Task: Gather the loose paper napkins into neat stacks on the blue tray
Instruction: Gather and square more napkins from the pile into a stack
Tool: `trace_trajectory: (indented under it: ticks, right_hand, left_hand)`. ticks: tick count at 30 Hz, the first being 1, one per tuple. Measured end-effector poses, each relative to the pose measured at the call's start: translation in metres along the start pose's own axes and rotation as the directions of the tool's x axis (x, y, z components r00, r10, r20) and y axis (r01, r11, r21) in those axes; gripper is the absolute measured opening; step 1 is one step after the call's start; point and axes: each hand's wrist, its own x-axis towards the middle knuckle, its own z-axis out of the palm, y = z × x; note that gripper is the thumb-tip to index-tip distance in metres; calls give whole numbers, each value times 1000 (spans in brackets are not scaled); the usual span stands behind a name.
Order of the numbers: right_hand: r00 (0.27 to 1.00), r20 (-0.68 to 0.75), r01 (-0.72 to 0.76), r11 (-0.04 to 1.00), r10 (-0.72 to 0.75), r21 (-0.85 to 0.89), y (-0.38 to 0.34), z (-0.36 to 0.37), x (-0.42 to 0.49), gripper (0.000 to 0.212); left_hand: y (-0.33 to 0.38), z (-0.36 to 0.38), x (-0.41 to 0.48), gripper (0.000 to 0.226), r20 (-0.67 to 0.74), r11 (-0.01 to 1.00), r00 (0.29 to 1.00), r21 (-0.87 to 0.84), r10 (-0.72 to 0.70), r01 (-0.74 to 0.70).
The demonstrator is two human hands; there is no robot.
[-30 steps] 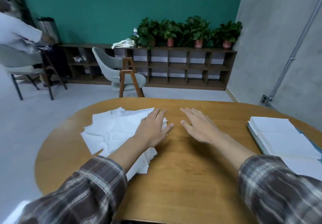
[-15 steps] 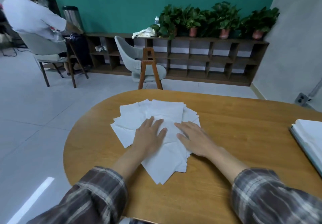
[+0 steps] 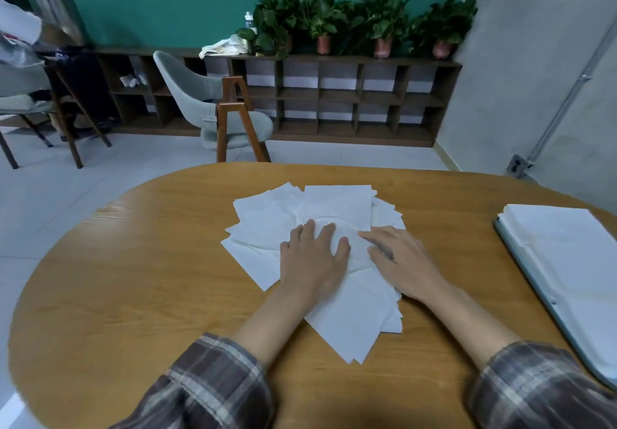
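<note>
worktop (image 3: 133, 261): left hand (image 3: 312, 258), right hand (image 3: 404, 261) flat on loose napkins (image 3: 334, 205), fingers (image 3: 329, 231) straight, gripping nothing; gathering step; next probably square pile, carry to blue tray (image 3: 521, 261).

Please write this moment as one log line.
left hand: rests on loose white paper napkins | right hand: rests on pile | blue tray: holds stacked napkins

- Single view, worn on the head, facing forward and down over the counter (image 3: 133, 261).
- It is near: the left hand (image 3: 310, 258) and right hand (image 3: 404, 261) sit mid-frame.
- The angle is wide, so the far shelf (image 3: 334, 94) and green wall (image 3: 167, 1) show too.
</note>
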Motion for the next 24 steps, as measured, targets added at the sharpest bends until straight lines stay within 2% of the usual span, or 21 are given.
trace_trajectory:
  ticks: [4,7,10,13,18,24]
  right_hand:
    - [995,-97,19,995,-9,100,10,0,-3,28]
    - [974,-225,17,979,29,201,11,-1,-3,17]
    - [944,-291,-22,913,153,408,6,-6,3,28]
    - [945,-251,-59,861,212,505,4,-3,10,40]
    - [908,-363,34,828,208,559,1,-3,8,43]
    - [906,-376,128,719,196,683,-6,-4,6,29]
  left_hand:
    - [8,-4,-3,49,2,1000,1000,5,16,-16]
    - [6,-10,-1,43,-115,998,992,-37,43,-48]
    - [-7,-7,7,31,-297,982,950,-129,93,-136]
    - [-20,1,19,28,-382,943,920,-265,91,-203]
    - [-24,4,27,47,-360,885,933,-437,-10,-160]
    - [-23,-11,30,43,-335,690,935,-704,-118,-165]
